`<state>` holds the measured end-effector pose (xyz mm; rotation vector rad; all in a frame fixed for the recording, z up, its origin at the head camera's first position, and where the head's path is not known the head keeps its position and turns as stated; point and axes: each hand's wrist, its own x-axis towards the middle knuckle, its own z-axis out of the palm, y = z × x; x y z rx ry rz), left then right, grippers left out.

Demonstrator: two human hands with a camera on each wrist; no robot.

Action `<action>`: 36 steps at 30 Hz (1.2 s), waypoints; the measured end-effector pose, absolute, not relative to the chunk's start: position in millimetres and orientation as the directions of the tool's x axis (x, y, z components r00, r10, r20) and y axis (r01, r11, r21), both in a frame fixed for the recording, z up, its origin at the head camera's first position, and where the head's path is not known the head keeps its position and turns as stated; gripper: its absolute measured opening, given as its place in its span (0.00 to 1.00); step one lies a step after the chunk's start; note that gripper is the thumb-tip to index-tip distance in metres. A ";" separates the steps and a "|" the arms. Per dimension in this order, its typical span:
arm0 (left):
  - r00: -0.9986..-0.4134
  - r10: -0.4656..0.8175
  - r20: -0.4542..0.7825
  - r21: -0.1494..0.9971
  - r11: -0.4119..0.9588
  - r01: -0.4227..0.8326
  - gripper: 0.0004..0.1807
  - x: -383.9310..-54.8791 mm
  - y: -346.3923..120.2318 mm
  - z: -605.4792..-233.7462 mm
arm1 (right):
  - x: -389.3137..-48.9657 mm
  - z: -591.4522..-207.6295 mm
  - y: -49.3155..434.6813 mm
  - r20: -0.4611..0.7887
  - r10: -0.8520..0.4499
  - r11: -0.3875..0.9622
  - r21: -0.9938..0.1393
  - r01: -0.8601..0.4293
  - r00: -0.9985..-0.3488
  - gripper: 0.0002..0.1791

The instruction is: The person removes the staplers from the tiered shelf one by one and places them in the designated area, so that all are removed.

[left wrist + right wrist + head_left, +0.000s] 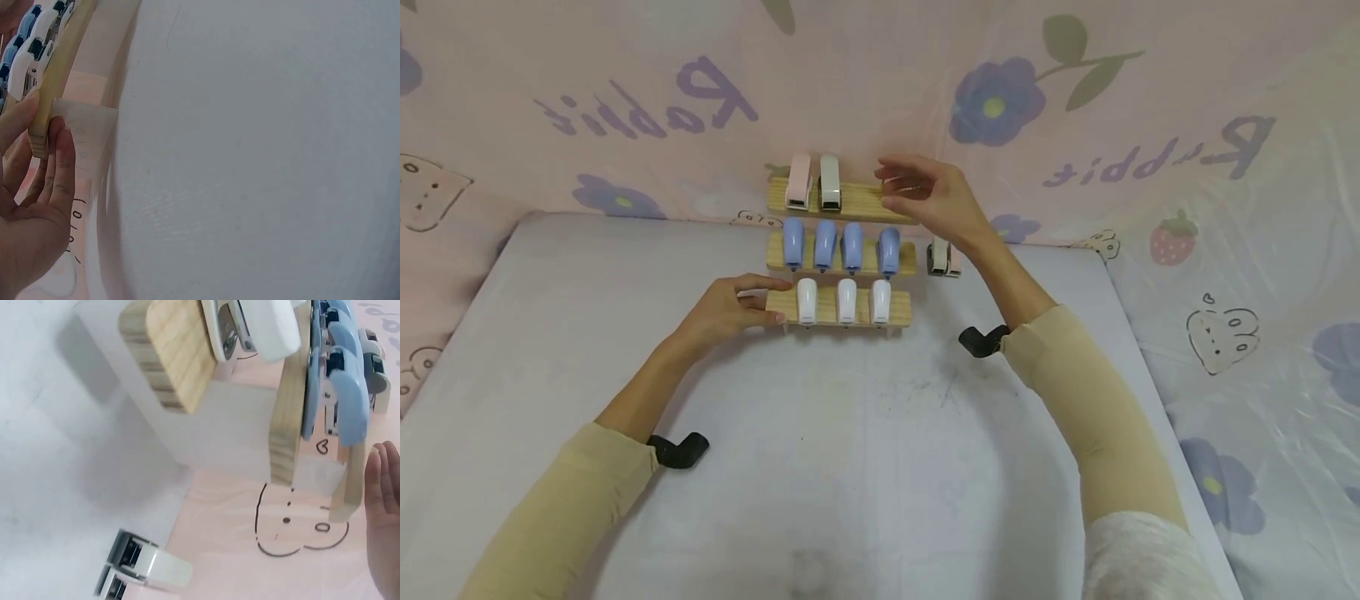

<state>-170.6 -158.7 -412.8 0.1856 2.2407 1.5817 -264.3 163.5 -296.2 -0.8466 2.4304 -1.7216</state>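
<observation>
My left hand [726, 312] pinches the left end of a three-tier wooden rack's lowest shelf [825, 310], thumb on one face and fingers behind. Three white mini staplers [847, 302] stand on that shelf. Several blue staplers [852, 246] line the middle shelf [902, 260]. On the top shelf [861, 202], a pink stapler [799, 182] and a pale grey-green stapler [830, 182] stand toward the left. My right hand [936, 200] is at that shelf's right end with its fingers loosely extended, holding no stapler. Whether it touches the wood I cannot tell.
Right of the rack, a pale grey-green stapler [937, 257] and a pink stapler [955, 260] stand side by side on the white table [850, 467]. A printed pink cloth [850, 100] hangs behind. Black curved pieces [681, 450] stick out at both sleeve cuffs.
</observation>
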 end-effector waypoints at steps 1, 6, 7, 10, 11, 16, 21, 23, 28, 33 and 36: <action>-0.915 0.324 -0.239 0.927 0.356 -0.116 0.31 -170.3 -158.9 -413.2 | -262.1 -292.8 159.4 0.261 -0.462 0.235 -0.886 -0.400 -0.848 0.28; -0.913 0.331 -0.237 0.933 0.338 -0.120 0.31 -169.2 -158.9 -412.1 | -254.6 -282.7 145.5 0.250 -0.498 0.249 -0.876 -0.413 -0.830 0.28; -0.912 0.335 -0.237 0.934 0.336 -0.119 0.31 -169.0 -159.1 -411.8 | -254.3 -281.9 143.2 0.248 -0.504 0.249 -0.875 -0.415 -0.827 0.29; -0.912 0.338 -0.233 0.939 0.324 -0.120 0.30 -168.4 -159.1 -410.6 | -254.9 -281.1 137.4 0.242 -0.518 0.257 -0.871 -0.419 -0.821 0.30; -0.911 0.340 -0.233 0.940 0.317 -0.122 0.30 -168.4 -159.1 -410.6 | -255.3 -281.2 135.7 0.239 -0.521 0.256 -0.872 -0.417 -0.819 0.30; -0.908 0.346 -0.235 0.942 0.310 -0.125 0.30 -168.5 -158.1 -410.9 | -256.2 -282.0 126.9 0.242 -0.531 0.273 -0.858 -0.435 -0.812 0.31; -0.913 0.332 -0.238 0.937 0.324 -0.127 0.31 -168.9 -158.8 -412.4 | -258.5 -281.6 116.9 0.242 -0.536 0.276 -0.855 -0.438 -0.809 0.32; -0.915 0.326 -0.237 0.937 0.325 -0.127 0.31 -168.8 -158.7 -413.1 | -259.1 -282.0 114.4 0.231 -0.537 0.284 -0.856 -0.432 -0.811 0.33; -0.917 0.326 -0.229 0.938 0.325 -0.118 0.30 -168.4 -158.1 -413.6 | -259.6 -282.0 109.5 0.210 -0.536 0.307 -0.854 -0.421 -0.817 0.34; -0.916 0.332 -0.226 0.940 0.321 -0.116 0.30 -168.6 -157.8 -412.8 | -258.4 -280.2 106.0 0.210 -0.533 0.353 -0.826 -0.440 -0.820 0.34; -0.915 0.333 -0.227 0.942 0.315 -0.119 0.30 -169.4 -158.2 -413.4 | -258.1 -279.2 104.3 0.199 -0.541 0.365 -0.820 -0.441 -0.817 0.36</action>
